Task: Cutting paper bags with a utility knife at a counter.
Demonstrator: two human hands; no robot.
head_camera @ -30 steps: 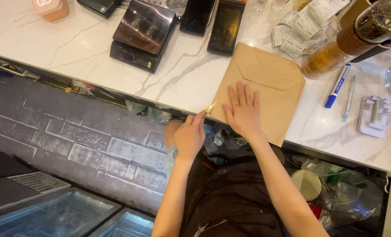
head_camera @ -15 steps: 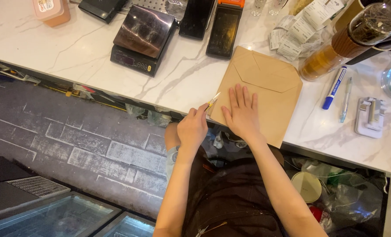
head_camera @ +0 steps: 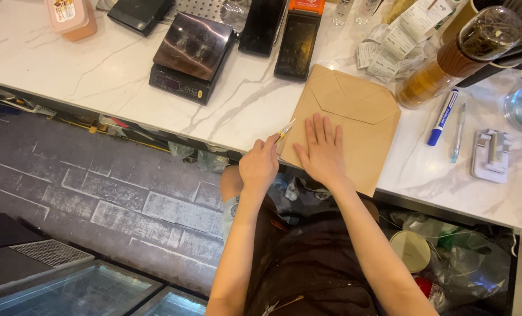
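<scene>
A flat brown paper bag (head_camera: pixel 354 111) lies on the white marble counter (head_camera: pixel 97 70), its near end over the counter's front edge. My right hand (head_camera: pixel 321 153) presses flat on the bag's near half, fingers spread. My left hand (head_camera: pixel 259 165) is closed on a small yellow-tipped cutter (head_camera: pixel 285 130), whose tip touches the bag's left edge.
A digital scale (head_camera: pixel 190 55), two dark card terminals (head_camera: pixel 296 38) and a pink box (head_camera: pixel 70 14) stand at the back. Paper slips (head_camera: pixel 392 41), a jar of amber liquid (head_camera: pixel 448 58), a blue marker (head_camera: pixel 443 117), a pen (head_camera: pixel 457 133) and a white dispenser (head_camera: pixel 490 155) lie right.
Both hands keep their hold; the view has shifted slightly, and the cutter tip stays at the bag's left edge.
</scene>
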